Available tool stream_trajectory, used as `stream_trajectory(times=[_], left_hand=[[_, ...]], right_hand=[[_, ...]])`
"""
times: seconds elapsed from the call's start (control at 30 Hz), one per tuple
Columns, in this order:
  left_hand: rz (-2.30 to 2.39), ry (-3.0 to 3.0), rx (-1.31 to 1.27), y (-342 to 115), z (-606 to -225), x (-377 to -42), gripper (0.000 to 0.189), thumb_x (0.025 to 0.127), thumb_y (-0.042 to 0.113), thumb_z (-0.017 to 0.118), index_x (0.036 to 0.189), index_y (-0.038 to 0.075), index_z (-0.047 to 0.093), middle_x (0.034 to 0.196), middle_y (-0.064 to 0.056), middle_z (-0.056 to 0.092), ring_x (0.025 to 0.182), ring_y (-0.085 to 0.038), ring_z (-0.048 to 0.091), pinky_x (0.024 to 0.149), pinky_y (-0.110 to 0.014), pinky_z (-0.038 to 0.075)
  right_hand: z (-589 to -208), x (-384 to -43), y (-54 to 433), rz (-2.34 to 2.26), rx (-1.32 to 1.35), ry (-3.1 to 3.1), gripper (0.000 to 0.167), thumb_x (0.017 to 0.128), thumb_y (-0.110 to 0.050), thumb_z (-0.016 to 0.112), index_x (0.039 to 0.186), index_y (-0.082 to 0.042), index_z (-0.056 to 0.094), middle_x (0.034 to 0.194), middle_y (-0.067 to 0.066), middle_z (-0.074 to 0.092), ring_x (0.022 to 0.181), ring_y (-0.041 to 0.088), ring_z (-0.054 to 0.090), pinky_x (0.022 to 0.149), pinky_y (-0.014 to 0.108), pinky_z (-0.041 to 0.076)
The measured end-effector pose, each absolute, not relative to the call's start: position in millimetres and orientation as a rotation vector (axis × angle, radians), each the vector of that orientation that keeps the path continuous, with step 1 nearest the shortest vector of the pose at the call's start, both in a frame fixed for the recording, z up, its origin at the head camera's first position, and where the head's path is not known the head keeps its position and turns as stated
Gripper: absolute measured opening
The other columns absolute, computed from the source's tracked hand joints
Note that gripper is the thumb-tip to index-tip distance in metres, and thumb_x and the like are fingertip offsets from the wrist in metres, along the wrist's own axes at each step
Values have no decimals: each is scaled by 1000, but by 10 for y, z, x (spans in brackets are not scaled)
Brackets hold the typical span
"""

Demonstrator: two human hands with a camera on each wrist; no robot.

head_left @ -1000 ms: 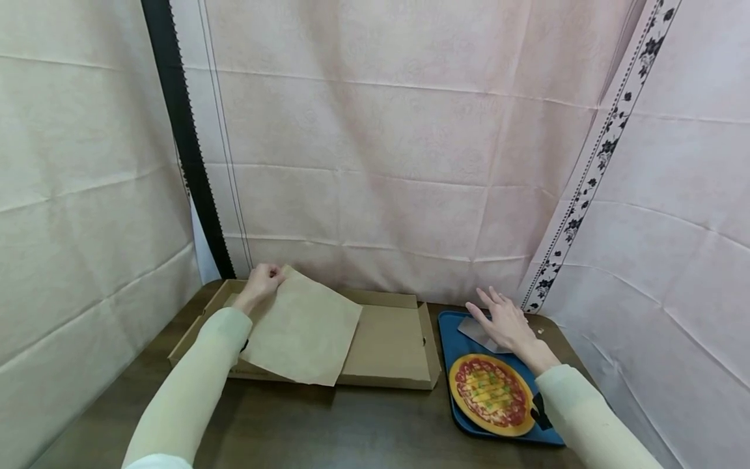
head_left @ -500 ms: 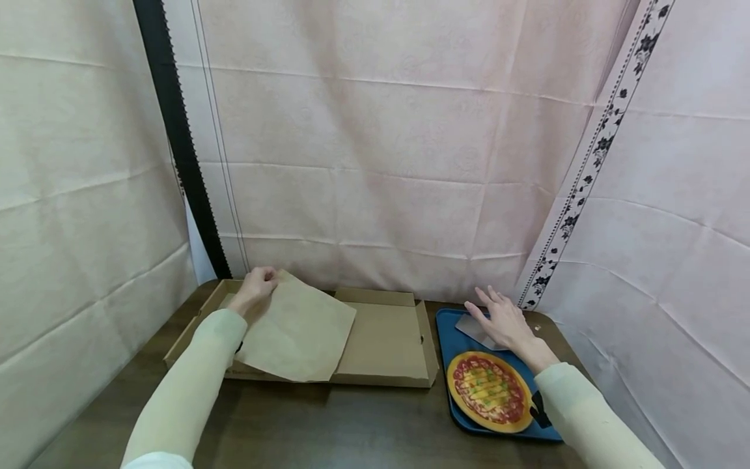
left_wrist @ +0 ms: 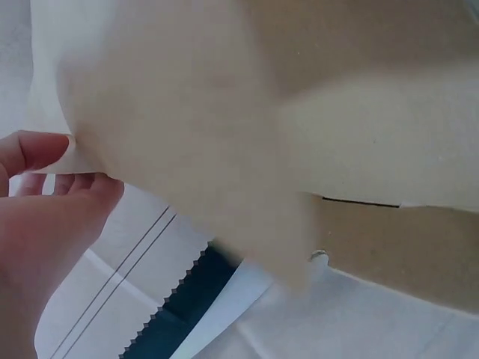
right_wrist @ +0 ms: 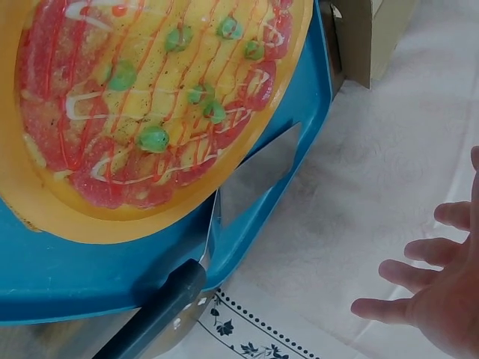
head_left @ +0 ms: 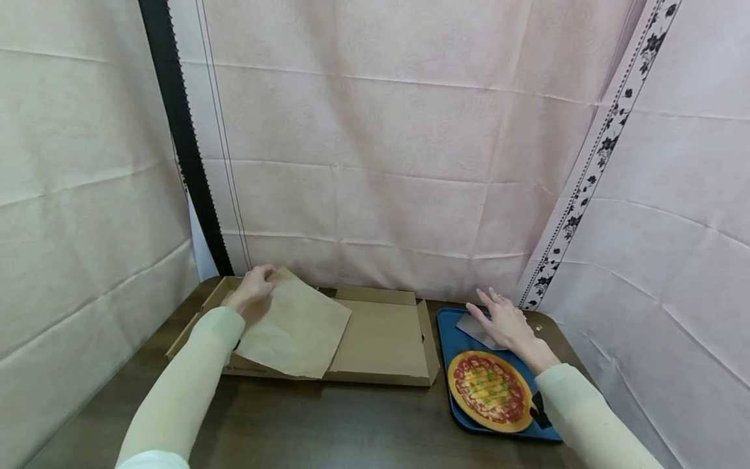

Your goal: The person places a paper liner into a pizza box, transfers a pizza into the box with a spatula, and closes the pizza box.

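A sheet of brown paper (head_left: pixel 295 329) hangs from my left hand (head_left: pixel 253 290), which pinches its upper left corner between thumb and fingers (left_wrist: pixel 90 191). Below the sheet lies an open cardboard pizza box (head_left: pixel 381 339), its left half partly covered by paper and arm. With fingers spread, my right hand (head_left: pixel 505 322) hovers over the blue tray (head_left: pixel 450 326) and holds nothing. On that tray rest a pizza (head_left: pixel 489 392) and a pizza server (right_wrist: pixel 262 172) with a black handle (right_wrist: pixel 157 310), partly hidden by the right hand and arm in the head view.
The brown table (head_left: pixel 351 423) carries box and tray side by side. Pale cloth (head_left: pixel 363 143) hangs behind and on both sides, close to the table's far edge. A small light speck (head_left: pixel 539 328) lies right of the tray.
My left hand has drawn the paper slightly left and down, so more of the box's right half shows. The right hand stays in place above the tray.
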State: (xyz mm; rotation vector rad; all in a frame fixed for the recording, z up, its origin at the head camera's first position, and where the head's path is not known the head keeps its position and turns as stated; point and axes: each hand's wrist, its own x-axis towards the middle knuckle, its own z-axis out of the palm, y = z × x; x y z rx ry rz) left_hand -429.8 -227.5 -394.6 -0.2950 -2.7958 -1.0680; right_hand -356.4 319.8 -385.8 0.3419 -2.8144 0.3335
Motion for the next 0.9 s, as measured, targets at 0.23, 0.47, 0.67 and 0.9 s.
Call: stream_trajectory(times=[0.23,0.47,0.67,0.9], left_hand=[[-982,-2762,-299,-2299,-3944,-4268,49,82,-10,41,131,-11,42,130,-34,51,121,-47,50,104,-56,39],[-951,-2769,-300,-2343,-3959,-4279,61,85,-10,43,144,-4,28,146,-31,38,131,-50,40,109,-59,34],[-918,-2746,-300,-2416,-4005,-4257,59,83,-11,44,141,-7,31,143,-34,41,130,-51,41,108,-59,35],[-796,-2740,-242,-2496,-4067,-4213,54,84,-9,48,136,-5,37,127,-37,52,111,-49,55,91,-58,46]], right_hand=[[-3888,-3546,3195,343,342,-2804,65,101,-51,39,146,-5,41,149,32,35,130,54,39,100,70,34],[-3896,-3538,3226,351,337,-2811,66,101,-52,38,146,-4,40,149,32,34,130,54,39,99,70,34],[-3868,-3551,3231,338,350,-2794,65,101,-51,39,146,-4,41,148,33,35,129,54,40,98,68,37],[-3859,-3547,3207,325,351,-2800,63,101,-49,41,146,-4,42,148,33,36,129,54,41,97,68,37]])
